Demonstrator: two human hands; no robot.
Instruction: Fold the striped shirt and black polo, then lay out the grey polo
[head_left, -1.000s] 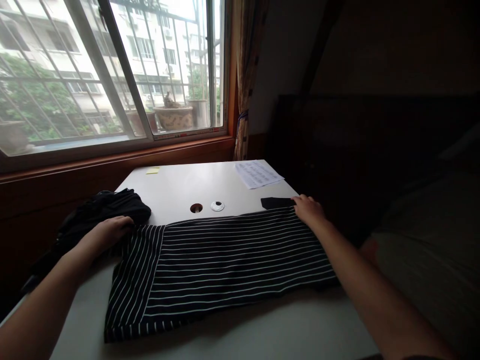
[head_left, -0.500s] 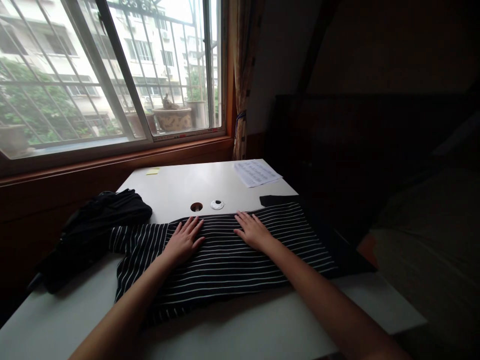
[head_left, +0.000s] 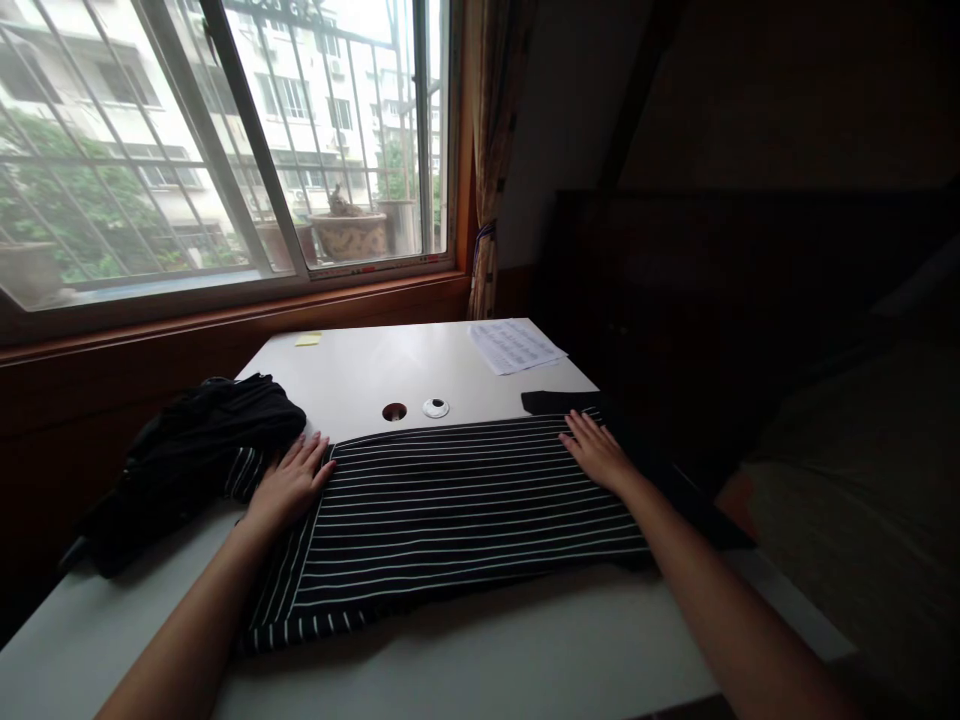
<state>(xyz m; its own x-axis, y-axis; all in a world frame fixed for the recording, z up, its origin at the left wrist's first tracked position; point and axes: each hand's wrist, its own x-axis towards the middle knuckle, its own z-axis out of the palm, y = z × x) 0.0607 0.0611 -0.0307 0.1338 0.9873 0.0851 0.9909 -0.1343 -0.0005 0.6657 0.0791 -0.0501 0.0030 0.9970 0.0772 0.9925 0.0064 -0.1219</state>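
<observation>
A black garment with thin white stripes (head_left: 465,500) lies spread flat on the white table (head_left: 480,660). My left hand (head_left: 291,476) rests flat on its left part, fingers stretched out, beside a heap of black cloth (head_left: 195,445). My right hand (head_left: 596,450) lies flat on the garment's right end, fingers apart, close to the table's right edge. Neither hand holds anything.
A printed sheet of paper (head_left: 514,346) lies at the far right corner, with a yellow sticky note (head_left: 307,340) at the far left. A cable hole (head_left: 394,411) and its white cap (head_left: 436,407) sit mid-table. A small black piece (head_left: 551,402) lies behind my right hand. A window (head_left: 225,140) is beyond.
Both hands have slid apart from the middle of the striped garment, the left one to its left part and the right one to its right end.
</observation>
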